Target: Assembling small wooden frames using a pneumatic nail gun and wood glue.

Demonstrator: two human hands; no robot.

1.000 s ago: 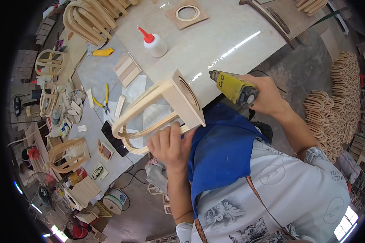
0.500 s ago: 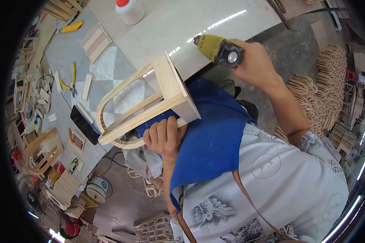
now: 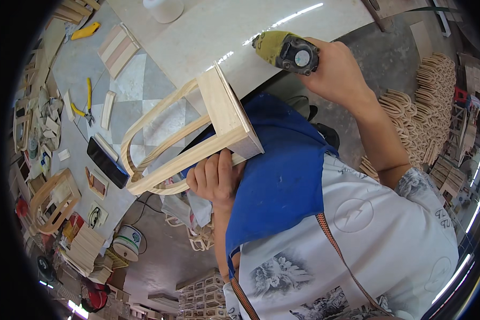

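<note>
Fingers of the left hand (image 3: 214,178) clamp the wooden frame (image 3: 189,140) from below; right hand (image 3: 336,72) grips a yellow power tool (image 3: 284,49).

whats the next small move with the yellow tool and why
Probably bring the yellow power tool down toward the flat board end of the wooden frame. The right hand holds the tool just above and to the right of the frame, apart from it, while the left hand grips the frame from underneath against the blue apron, steadying it.
</note>
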